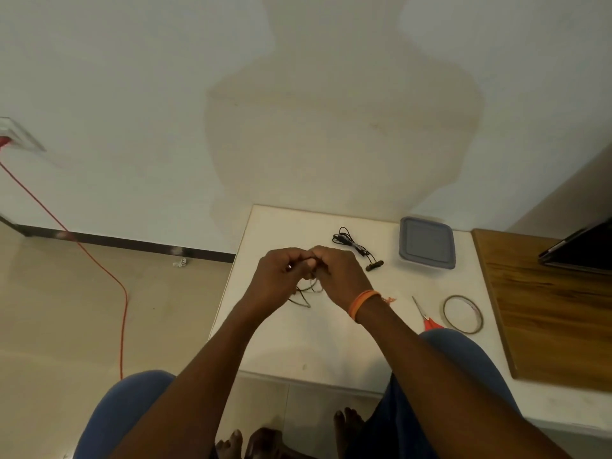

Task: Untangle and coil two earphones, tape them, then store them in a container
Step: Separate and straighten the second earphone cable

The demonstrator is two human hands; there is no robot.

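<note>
Above the middle of the white worktop (281, 342), a thin pale earphone cord (306, 294) hangs in loose loops from the left hand (281, 276) and right hand (337, 276), each grip curled and pinching the wire, knuckles touching. Behind them lies a black earphone (356, 247), bunched and tangled, near a grey rounded-rectangular lidded container (427, 242). Thin red-handled scissors (427, 316) lie just beside a flat tape ring (463, 314); a grained wooden board (546, 309) adjoins.
</note>
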